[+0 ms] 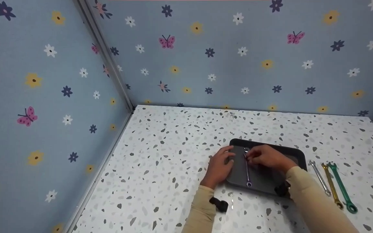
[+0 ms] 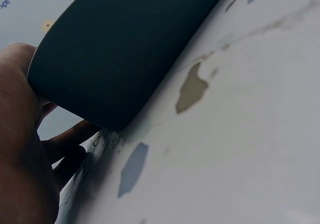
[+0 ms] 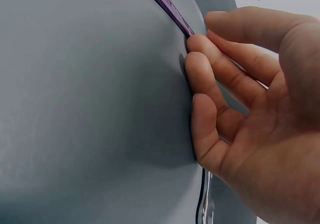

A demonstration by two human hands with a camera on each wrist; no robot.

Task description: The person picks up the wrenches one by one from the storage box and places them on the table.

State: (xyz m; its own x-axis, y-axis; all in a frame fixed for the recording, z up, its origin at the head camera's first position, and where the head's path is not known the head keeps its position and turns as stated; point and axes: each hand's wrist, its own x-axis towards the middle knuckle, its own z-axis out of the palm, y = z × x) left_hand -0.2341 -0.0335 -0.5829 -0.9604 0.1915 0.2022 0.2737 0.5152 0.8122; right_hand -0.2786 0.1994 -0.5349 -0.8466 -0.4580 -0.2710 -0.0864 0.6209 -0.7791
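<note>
A purple combination wrench [image 1: 247, 173] lies lengthwise in the left part of a dark grey tray [image 1: 261, 183], its ring end toward me. Near its far, silvery end, my right hand [image 1: 265, 157] pinches it between thumb and fingertips. The right wrist view shows the purple shank [image 3: 170, 8] running into the fingertips, which hide the rest. My left hand [image 1: 219, 166] holds the tray's left edge. In the left wrist view the thumb side of that hand [image 2: 20, 129] meets the tray wall [image 2: 115, 59], with other fingers passing behind the corner.
Right of the tray, a silver wrench [image 1: 320, 178], a gold wrench [image 1: 332, 186] and a green wrench [image 1: 343, 187] lie side by side on the speckled white table [image 1: 160, 168]. Flower-patterned panels [image 1: 225, 64] stand behind and to the left.
</note>
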